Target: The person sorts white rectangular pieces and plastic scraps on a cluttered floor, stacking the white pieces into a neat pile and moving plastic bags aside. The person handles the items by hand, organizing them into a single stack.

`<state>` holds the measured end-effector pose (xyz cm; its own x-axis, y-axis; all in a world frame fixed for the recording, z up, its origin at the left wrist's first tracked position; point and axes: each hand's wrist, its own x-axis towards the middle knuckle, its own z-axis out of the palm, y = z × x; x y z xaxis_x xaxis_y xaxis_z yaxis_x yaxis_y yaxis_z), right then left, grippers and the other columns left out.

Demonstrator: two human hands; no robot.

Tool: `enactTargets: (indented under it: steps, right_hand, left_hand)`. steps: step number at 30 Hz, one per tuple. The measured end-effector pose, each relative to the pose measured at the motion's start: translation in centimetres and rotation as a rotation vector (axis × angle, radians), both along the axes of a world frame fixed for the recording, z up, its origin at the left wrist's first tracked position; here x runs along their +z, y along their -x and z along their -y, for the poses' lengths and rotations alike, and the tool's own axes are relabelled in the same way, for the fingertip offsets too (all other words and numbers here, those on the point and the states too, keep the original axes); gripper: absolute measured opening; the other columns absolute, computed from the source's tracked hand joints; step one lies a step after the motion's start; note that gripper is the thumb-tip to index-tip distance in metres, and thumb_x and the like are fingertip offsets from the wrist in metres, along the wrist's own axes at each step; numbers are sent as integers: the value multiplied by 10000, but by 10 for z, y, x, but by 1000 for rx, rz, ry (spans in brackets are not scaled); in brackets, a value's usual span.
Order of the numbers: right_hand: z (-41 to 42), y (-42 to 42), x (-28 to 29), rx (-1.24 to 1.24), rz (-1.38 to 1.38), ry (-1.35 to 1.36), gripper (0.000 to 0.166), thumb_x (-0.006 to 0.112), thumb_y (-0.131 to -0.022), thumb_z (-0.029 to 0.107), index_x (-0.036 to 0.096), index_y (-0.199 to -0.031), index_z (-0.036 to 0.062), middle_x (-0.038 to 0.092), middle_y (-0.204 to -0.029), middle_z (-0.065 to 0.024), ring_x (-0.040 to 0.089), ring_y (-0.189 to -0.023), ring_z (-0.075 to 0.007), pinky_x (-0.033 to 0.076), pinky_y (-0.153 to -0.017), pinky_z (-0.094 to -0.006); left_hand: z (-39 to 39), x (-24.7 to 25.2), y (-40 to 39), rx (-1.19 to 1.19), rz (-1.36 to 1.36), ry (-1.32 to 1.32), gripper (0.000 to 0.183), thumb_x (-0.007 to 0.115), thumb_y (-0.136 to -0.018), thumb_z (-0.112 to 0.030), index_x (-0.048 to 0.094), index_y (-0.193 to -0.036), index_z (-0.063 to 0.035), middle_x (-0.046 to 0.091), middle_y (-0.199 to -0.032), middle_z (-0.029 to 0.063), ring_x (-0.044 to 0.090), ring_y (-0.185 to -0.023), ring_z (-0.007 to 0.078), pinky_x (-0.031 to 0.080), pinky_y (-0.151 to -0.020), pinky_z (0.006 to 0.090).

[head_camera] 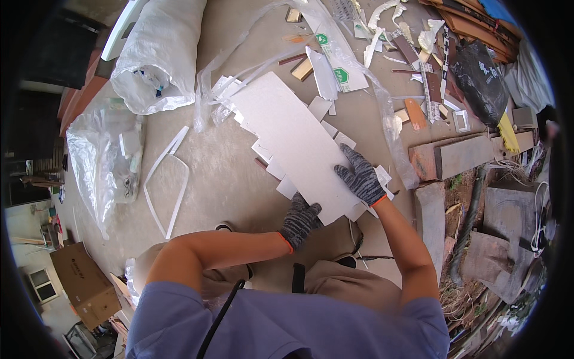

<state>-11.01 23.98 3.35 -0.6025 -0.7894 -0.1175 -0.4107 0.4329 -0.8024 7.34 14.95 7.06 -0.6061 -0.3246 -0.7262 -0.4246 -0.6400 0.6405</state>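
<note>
A long pale sheet of board [291, 139], perhaps cardboard, slants away from me over a loose pile of smaller white pieces [269, 157]. My left hand [300, 220], in a grey knit glove with an orange cuff, grips its near left corner, thumb on top and the other fingers partly hidden below. On the right edge lies my right hand [358, 175] in a matching glove, its visible fingers over the top face. Whether any of its fingers reach underneath cannot be seen. The small pieces stick out unevenly along both long sides of the sheet.
A large white woven sack [157, 58] and clear plastic bag [107, 157] lie left. Bent white strips [168, 179] are on the concrete floor. Offcuts, a green-printed white panel [334, 49] and a black bag [480, 80] lie ahead right. Concrete blocks [464, 155] edge the right side.
</note>
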Motion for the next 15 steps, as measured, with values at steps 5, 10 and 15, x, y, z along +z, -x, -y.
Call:
enactTargets:
  steps: [5,10,15]
  right_hand:
    - [21,41,-13,138,0,-119,440,563,-809,260,478,-1196,68,500,-1194,-148,494,-1083,-286,403,-904,-363]
    - [83,12,4,307,-421,-429,633,619,-739,355,389,-1269,96,457,-1194,-143,463,-1085,-290,388,-885,-433]
    - [106,-9,-7,284,-457,-440,662,628,-729,352,365,-1278,91,445,-1189,-136,428,-1110,-289,372,-889,-463]
  left_hand:
    - [17,20,-18,22,-18,-56,380,486,-853,-35,353,-1208,-71,521,-1073,110,541,-926,224,513,-664,356]
    - [26,25,-64,-34,85,-46,364,477,-848,-19,348,-1187,-52,510,-1097,112,544,-937,225,513,-719,353]
    - [30,49,-71,13,122,-51,367,484,-851,-33,350,-1192,-56,516,-1081,117,549,-922,222,516,-697,347]
